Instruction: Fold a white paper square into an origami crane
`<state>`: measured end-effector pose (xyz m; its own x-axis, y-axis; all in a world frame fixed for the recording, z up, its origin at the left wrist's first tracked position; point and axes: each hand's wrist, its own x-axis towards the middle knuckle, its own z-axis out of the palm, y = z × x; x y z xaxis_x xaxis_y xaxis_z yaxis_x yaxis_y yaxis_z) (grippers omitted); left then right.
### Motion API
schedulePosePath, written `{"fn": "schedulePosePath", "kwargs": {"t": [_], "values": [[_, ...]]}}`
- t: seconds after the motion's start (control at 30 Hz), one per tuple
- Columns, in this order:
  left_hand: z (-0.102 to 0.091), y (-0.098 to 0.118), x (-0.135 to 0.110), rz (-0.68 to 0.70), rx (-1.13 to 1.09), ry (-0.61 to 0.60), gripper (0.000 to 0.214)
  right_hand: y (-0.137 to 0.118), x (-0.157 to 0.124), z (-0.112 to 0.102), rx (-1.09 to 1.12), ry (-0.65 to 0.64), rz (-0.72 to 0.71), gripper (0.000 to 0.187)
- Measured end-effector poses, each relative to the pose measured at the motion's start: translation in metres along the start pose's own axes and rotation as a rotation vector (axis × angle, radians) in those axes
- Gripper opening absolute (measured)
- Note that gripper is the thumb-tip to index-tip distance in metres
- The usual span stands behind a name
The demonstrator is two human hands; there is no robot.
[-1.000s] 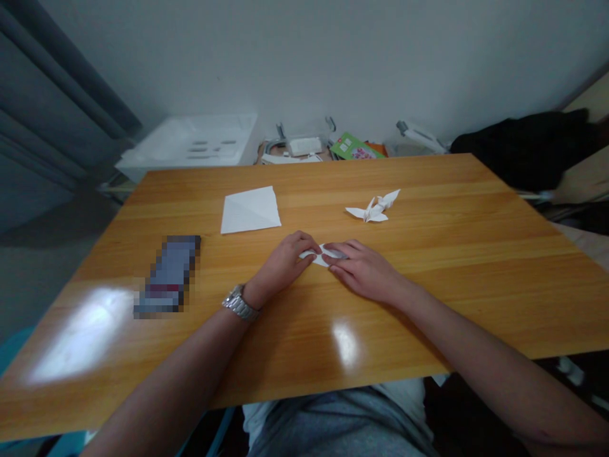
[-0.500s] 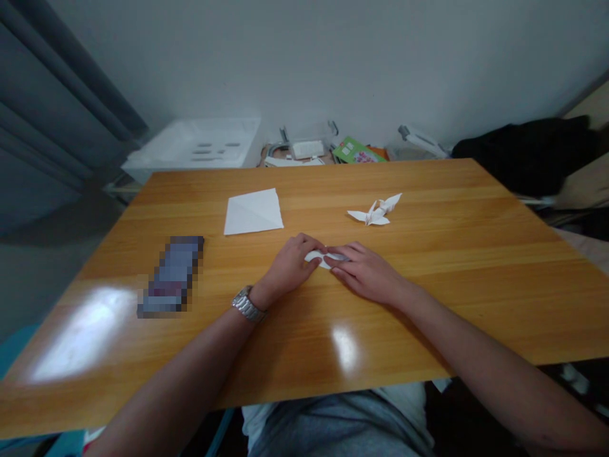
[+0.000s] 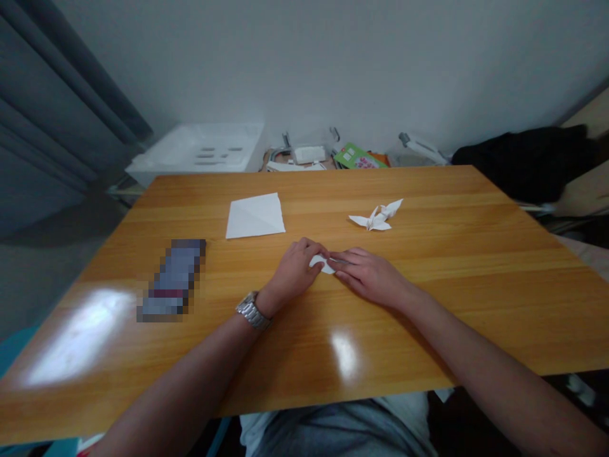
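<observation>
A small piece of folded white paper lies low over the table, mostly covered by my fingers. My left hand, with a metal watch on the wrist, is closed on its left side, thumb near me and fingers curled over the far edge. From the right, my right hand grips the other end, its fingers fairly straight and the thumb on the near side. Beyond my hands on the right rests a white paper crane. A flat white paper sheet with faint creases lies beyond my left hand.
A blurred-out phone lies on the wooden table at left. Behind the far edge are a white plastic tray, a green booklet and assorted items. Dark cloth is heaped at far right.
The whole view has shifted slightly downward. My fingers have moved a little along the folded paper, and less of it shows by my right hand. The crane and the flat sheet stay in place.
</observation>
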<state>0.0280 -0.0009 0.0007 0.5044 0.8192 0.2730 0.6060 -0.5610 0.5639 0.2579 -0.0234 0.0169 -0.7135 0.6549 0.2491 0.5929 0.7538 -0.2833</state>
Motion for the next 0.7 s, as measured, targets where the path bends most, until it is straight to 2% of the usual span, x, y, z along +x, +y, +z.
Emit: {"fn": "schedulePosePath", "kwargs": {"t": [0.27, 0.5, 0.7], "values": [[-0.008, -0.007, 0.000, 0.063, -0.054, -0.065, 0.030, 0.000, 0.001, 0.000, 0.037, 0.019, 0.022, 0.032], [-0.016, -0.010, -0.005, 0.060, 0.064, -0.049, 0.029, -0.001, -0.001, 0.001, 0.032, 0.023, 0.021, 0.032], [-0.020, -0.007, -0.003, 0.069, 0.169, 0.024, 0.025, -0.003, -0.001, 0.005, -0.053, 0.032, 0.055, 0.036]]}}
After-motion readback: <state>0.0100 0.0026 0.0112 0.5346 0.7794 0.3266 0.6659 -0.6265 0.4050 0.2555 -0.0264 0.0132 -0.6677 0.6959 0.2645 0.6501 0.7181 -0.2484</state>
